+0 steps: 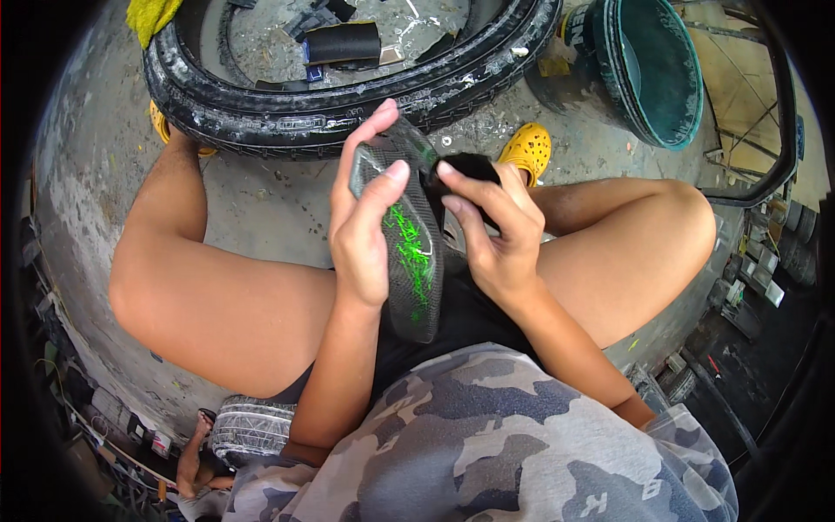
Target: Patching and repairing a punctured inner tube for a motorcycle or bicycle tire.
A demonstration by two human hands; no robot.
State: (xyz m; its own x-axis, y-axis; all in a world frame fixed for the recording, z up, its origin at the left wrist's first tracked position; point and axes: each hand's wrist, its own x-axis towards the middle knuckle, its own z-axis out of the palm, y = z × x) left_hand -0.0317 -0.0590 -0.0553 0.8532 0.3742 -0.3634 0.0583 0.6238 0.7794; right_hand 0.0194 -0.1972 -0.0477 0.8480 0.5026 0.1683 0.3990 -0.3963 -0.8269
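A dark, curved carbon-fibre panel (409,300) with a bright green splattered pattern stands tilted in front of me, above my lap. My left hand (361,235) grips it by the left side, thumb on the near face and fingers stretched up along the far edge. In my right hand (506,230) a black piece of sandpaper (477,167) is pinched between thumb and fingers, against the panel's upper right edge. Part of that contact is hidden behind my fingers.
A wet black tyre (287,130) lies ahead, with dark sandpaper scraps (344,43) inside its ring. At the right a green bucket (657,78) holds water. A yellow cloth (150,17) hangs at far left. Another person's leg (191,457) shows behind, lower left.
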